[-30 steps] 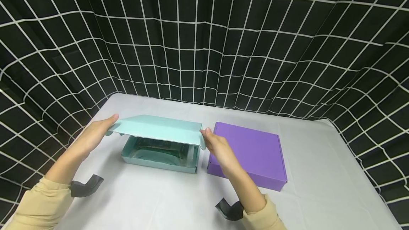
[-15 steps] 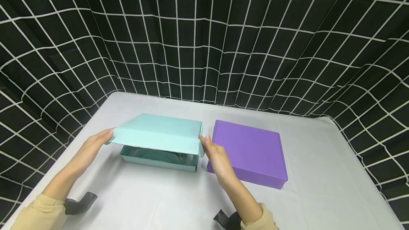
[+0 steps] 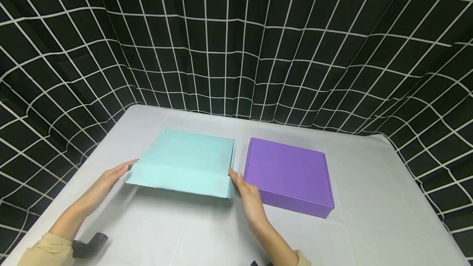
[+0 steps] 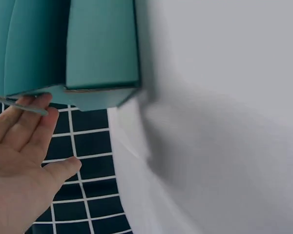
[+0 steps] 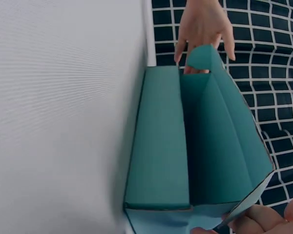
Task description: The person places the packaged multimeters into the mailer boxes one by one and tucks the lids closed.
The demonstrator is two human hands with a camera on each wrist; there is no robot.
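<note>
A mint-green cardboard box (image 3: 192,151) stands left of centre on the table, its hinged lid (image 3: 181,177) lowered over it, with the front flap slanting outward. The wrist views show a dark gap between the box's front wall (image 5: 161,141) and the lid's flap (image 5: 229,131). At the lid's left side, my left hand (image 3: 107,184) touches the side flap with extended fingers (image 4: 31,126), thumb apart. My right hand (image 3: 249,200) rests its extended fingers against the lid's right side. In the right wrist view, that hand shows only partly at the lower corner. The lid hides the box's inside.
A shut purple cardboard box (image 3: 288,175) stands close to the right of the mint-green one. White cloth (image 3: 369,192) covers the table. A black curtain with a white grid (image 3: 221,44) hangs behind and at both sides.
The mint-green lid has swung down toward me, covering the box's opening, which showed clear plastic inside before. Both hands have come lower and nearer with it. The purple box has stayed put.
</note>
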